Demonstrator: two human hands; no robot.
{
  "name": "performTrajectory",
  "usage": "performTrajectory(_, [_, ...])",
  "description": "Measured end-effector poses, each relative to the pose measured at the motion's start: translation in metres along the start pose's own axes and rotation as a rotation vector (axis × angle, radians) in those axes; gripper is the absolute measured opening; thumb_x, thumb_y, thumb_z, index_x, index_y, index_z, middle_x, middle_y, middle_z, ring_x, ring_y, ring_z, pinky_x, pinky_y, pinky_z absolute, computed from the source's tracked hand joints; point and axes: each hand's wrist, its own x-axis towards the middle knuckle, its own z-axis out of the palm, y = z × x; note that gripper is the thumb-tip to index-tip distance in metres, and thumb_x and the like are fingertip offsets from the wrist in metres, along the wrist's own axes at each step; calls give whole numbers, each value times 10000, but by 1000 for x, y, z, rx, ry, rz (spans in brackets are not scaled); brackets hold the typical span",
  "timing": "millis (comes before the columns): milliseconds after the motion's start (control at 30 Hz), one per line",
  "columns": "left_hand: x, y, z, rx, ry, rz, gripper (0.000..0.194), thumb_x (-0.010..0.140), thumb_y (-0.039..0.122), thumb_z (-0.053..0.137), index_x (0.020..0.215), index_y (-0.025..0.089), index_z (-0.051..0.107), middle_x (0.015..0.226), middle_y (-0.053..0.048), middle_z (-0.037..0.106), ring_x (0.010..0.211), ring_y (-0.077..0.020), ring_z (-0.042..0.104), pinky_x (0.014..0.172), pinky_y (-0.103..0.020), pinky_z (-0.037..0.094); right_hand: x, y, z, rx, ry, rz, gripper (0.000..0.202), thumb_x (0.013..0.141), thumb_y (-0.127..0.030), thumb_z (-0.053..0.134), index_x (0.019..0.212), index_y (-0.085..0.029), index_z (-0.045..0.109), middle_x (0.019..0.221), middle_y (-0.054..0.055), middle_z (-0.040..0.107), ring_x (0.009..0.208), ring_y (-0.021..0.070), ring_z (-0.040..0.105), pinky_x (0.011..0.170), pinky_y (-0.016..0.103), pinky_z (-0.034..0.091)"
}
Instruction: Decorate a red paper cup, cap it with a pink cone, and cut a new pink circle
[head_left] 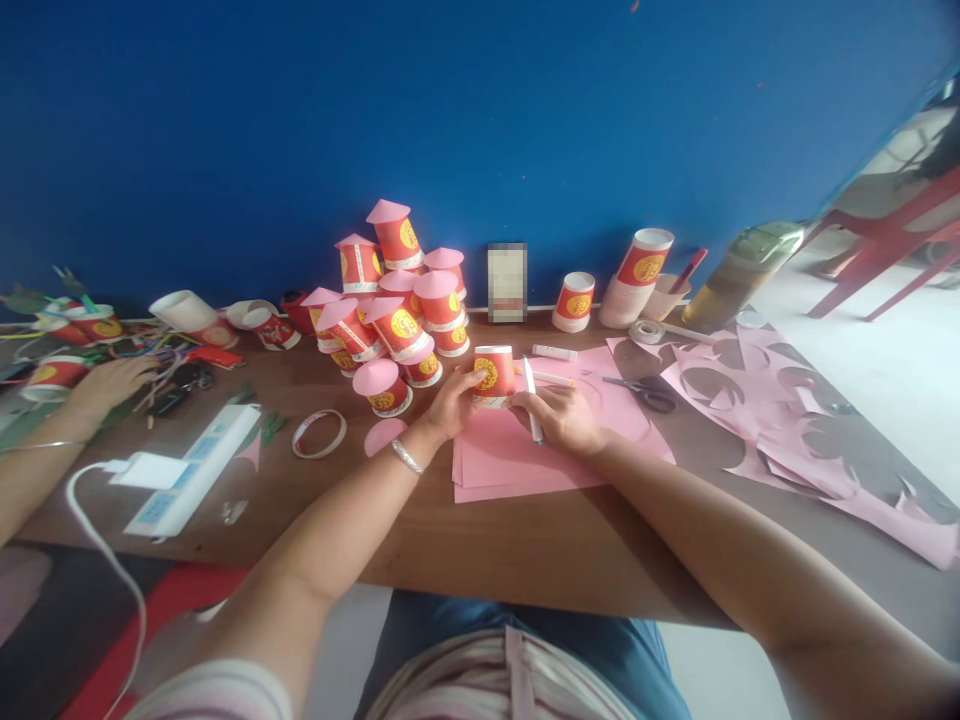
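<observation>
My left hand (454, 400) is closed around a red paper cup (504, 372) with a round yellow emblem, over the pink paper sheets (480, 470). In my right hand (566, 415) is a slim white marker (529, 385), tilted beside the cup, and the fingertips of that hand come close to the cup's lower edge. A short white tube (555, 352) and an orange-and-white pen (551, 379) lie on the sheets behind my hands. To the left, several red cups with pink cone tops (397, 325) stand stacked up.
Scissors (645, 390) and cut pink scraps (757, 410) lie to the right. Stacked cups (637, 280) and a bottle (739, 275) stand behind. Left are a tape roll (319, 433), a white power strip (196, 470) with a cable, and another person's hand (120, 385).
</observation>
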Motion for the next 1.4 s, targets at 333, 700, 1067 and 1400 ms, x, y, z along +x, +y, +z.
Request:
performTrajectory(333, [1,-1,-2,73,-18,26,322,843,418,778,1042,165,760,1014,-75,779,1059,-273,719,939,-380,538,-2,4,-1,3,-20,21,154,1003,-103,561,1008,-174,698,668,-13,669,568,103,543,564,245,338])
performTrajectory(700, [0,1,0,201,-84,54,287,866,432,779,965,171,715,893,-42,736,808,-199,689,785,-319,514,-2,2,4,11,-24,18,122,1030,-150,571,1017,-177,689,663,-19,676,542,108,558,544,253,340])
performTrajectory(1067, [0,1,-2,130,-96,60,258,880,383,756,1031,173,762,957,-63,766,920,-238,721,837,-337,531,-5,3,8,-26,-23,49,142,1021,-147,562,938,-192,668,638,-28,660,539,98,550,543,247,324])
performTrajectory(1400, [0,1,-4,72,-58,27,294,858,359,739,1062,151,777,991,-84,790,967,-272,741,885,-372,549,-3,2,7,-24,-7,46,148,1020,-147,570,943,-190,689,635,-25,669,541,102,563,542,246,330])
